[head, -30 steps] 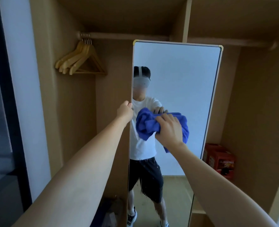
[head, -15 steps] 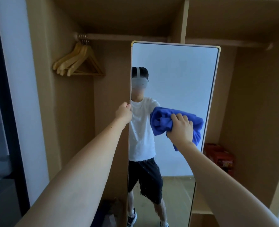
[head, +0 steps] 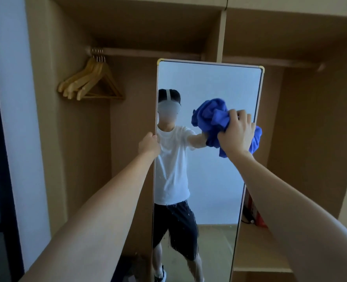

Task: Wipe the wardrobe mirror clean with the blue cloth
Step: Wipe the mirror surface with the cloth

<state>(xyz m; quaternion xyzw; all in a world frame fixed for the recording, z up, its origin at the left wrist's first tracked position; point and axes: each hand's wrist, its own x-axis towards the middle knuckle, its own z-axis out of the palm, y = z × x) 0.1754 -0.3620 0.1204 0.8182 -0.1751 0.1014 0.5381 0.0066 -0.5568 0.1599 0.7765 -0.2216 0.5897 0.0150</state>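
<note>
Wiping the mirror [head: 209,82] with blue cloth [head: 211,117] bunched in right hand [head: 236,135], left hand [head: 148,144] gripping its edge; next, the streaky bottom.

The right forearm [head: 290,210] hides most of what may be red boxes [head: 259,217] behind the mirror [head: 209,180].

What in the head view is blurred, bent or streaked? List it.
Head view: the wide lens bows the wardrobe sides; light is dim and soft, with no glare on the mirror; drip streaks mark its lower glass; the reflected face is blurred; the right hand and cloth stay fairly sharp.
</note>
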